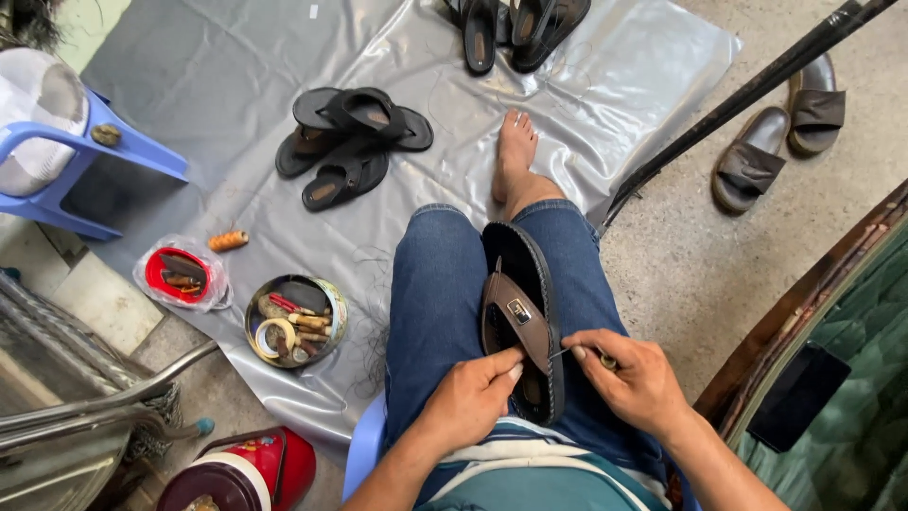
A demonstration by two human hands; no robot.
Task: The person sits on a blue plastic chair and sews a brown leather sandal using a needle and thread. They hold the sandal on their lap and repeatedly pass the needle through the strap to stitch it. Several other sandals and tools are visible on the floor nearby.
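The left hand [470,397] grips the near edge of a brown sandal [522,317] that lies along the person's lap, thumb pressed flat against the side of its strap [515,317], fingers curled under the sole. The right hand [636,377] is pinched shut on a slim awl [584,354] whose metal tip points at the strap's edge just beside the left thumb; a small brass-coloured end shows between the fingers. The sandal rests on the right thigh of the blue jeans [435,303], toe end pointing away toward a bare foot [515,151] on the grey plastic sheet [218,85]. By the look of it, the step in hand is stitching the strap to the sole, with the point at, or just short of, the seam. The next move would call for a steady left grip so the sole does not twist, and a straight push through the strap's edge, clear of the thumb sitting so near. On the sheet to the left stand a round tin [295,322] of tools and thread, a red lid [180,273] in a clear bag and an orange thread spool [228,240]; 1 heap of dark sandals [352,142] lies farther out, and 2 grey slides [780,142] sit on the concrete floor to the right, beyond a black pole [747,95]
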